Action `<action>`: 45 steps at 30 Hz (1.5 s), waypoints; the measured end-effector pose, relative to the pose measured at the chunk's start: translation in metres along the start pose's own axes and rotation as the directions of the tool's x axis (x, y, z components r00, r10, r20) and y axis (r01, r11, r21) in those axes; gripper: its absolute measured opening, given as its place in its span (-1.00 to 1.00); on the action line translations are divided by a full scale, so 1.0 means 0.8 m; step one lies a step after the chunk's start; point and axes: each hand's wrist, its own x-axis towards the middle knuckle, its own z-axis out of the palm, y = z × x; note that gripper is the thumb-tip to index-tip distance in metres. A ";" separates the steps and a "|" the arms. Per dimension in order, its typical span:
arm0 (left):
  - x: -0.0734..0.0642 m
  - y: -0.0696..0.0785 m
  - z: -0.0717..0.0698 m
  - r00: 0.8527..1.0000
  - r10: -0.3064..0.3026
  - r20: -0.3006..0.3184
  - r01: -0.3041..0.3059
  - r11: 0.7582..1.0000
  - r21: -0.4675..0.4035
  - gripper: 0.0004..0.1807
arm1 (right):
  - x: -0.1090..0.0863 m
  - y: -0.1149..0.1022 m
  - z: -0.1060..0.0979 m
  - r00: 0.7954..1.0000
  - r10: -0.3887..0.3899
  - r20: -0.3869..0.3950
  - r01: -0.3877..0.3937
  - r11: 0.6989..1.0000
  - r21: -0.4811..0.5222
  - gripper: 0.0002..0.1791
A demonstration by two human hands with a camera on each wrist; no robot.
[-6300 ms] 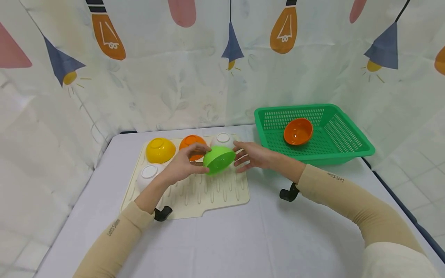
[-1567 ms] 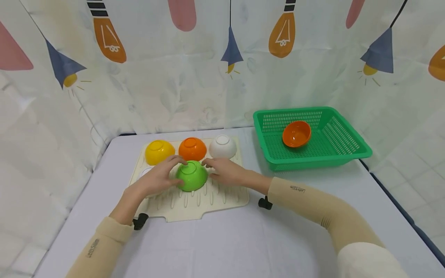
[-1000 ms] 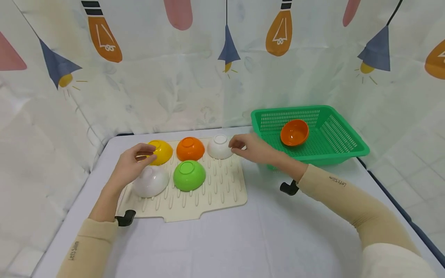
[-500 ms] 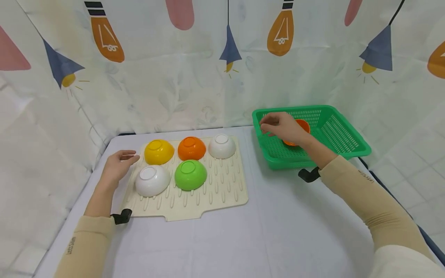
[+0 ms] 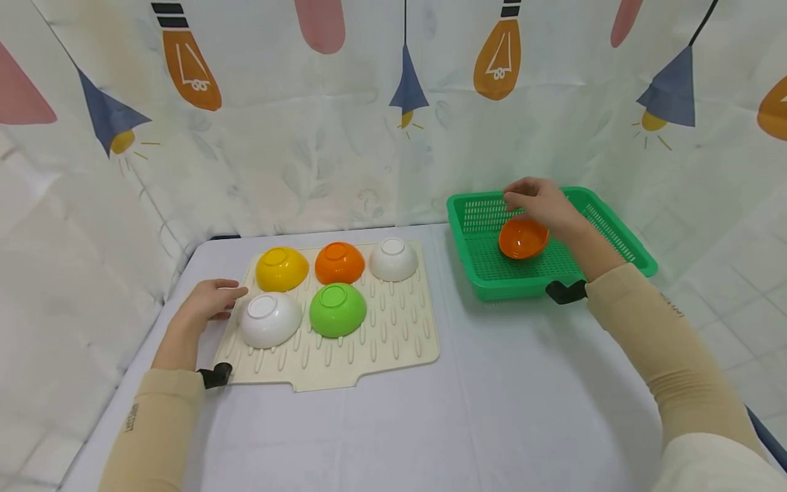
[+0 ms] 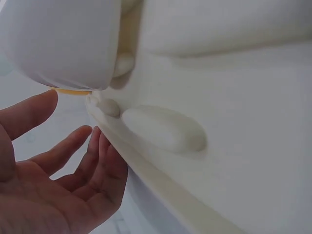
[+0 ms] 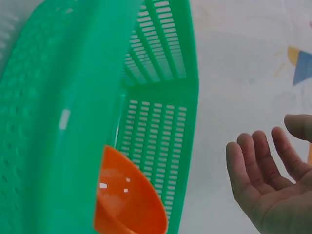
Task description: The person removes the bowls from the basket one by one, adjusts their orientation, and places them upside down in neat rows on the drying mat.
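Note:
My right hand (image 5: 544,203) is over the green plastic basket (image 5: 522,288), just above the orange bowl (image 5: 522,240) lying tilted inside it. In the right wrist view its fingers are loosely bent with nothing between them. My left hand (image 5: 205,302) is at the left edge of the cream draining mat (image 5: 393,352), beside an upside-down white bowl (image 5: 270,324); its fingers are relaxed and hold nothing. Also upside down on the mat are a yellow bowl (image 5: 281,270), another orange bowl (image 5: 339,263), a second white bowl (image 5: 393,261) and a green bowl (image 5: 337,313).
A table with a white cloth (image 5: 393,437) carries the mat on the left and the basket at the back right. Behind it hangs a patterned curtain (image 5: 356,137). Black wrist mounts (image 5: 565,292) stick out below both hands.
The green bowl, earlier in my hands, now sits upside down on the mat. My right hand has moved right to above the basket; my left has drawn back to the mat's left edge.

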 end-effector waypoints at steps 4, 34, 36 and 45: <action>0.005 -0.007 0.000 1.000 0.005 0.011 -0.005 1.000 0.012 -0.29 | 0.006 0.004 -0.016 0.999 0.044 -0.016 -0.044 0.999 0.004 -0.36; 0.020 -0.014 -0.005 0.994 0.104 0.035 -0.107 0.990 0.096 -0.33 | 0.046 0.044 -0.064 0.887 0.425 0.183 -0.414 0.905 -0.094 -0.18; 0.020 -0.013 -0.005 0.994 0.099 0.038 -0.103 0.990 0.098 -0.33 | 0.046 0.046 -0.064 0.877 0.433 0.209 -0.426 0.901 -0.079 -0.23; 0.024 -0.015 -0.007 0.993 0.104 0.064 -0.111 0.987 0.120 -0.32 | 0.051 0.054 -0.061 0.859 0.465 0.212 -0.463 0.884 -0.063 -0.32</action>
